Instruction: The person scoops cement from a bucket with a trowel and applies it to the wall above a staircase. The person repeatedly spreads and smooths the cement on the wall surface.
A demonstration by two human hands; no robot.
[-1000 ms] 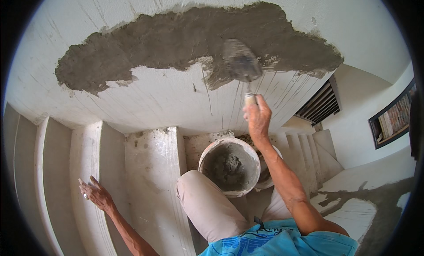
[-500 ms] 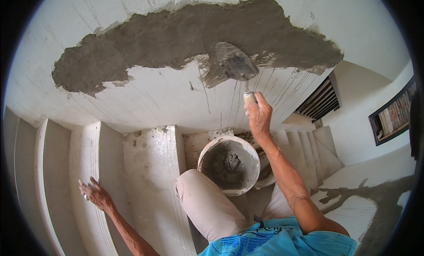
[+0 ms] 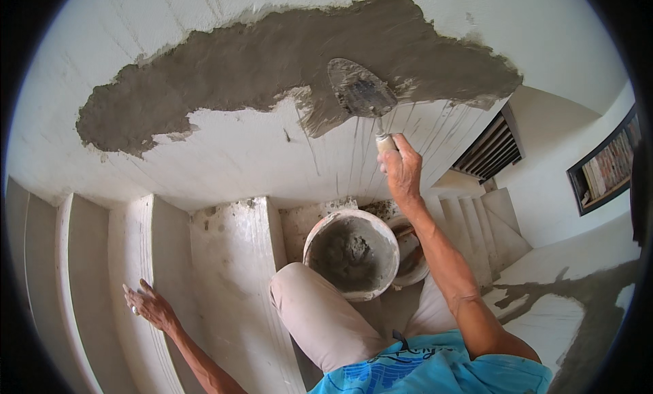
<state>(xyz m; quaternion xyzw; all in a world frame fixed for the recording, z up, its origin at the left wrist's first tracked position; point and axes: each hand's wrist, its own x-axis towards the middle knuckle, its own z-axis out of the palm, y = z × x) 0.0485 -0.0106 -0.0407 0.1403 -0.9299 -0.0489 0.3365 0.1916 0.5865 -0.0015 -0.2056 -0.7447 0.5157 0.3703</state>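
The right hand [image 3: 403,165] grips the trowel [image 3: 362,90], upper centre — best held nearly flat, pressing the mortar [image 3: 265,61] evenly. The left hand [image 3: 152,307], lower left, rests loose-fingered on a step [image 3: 128,248].

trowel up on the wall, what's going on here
A person's right hand grips a trowel, its blade over the lower part of a rough-edged grey patch on the white wall. The left hand holds nothing and rests at a stair step's edge. A bucket of grey mix stands below the wall.
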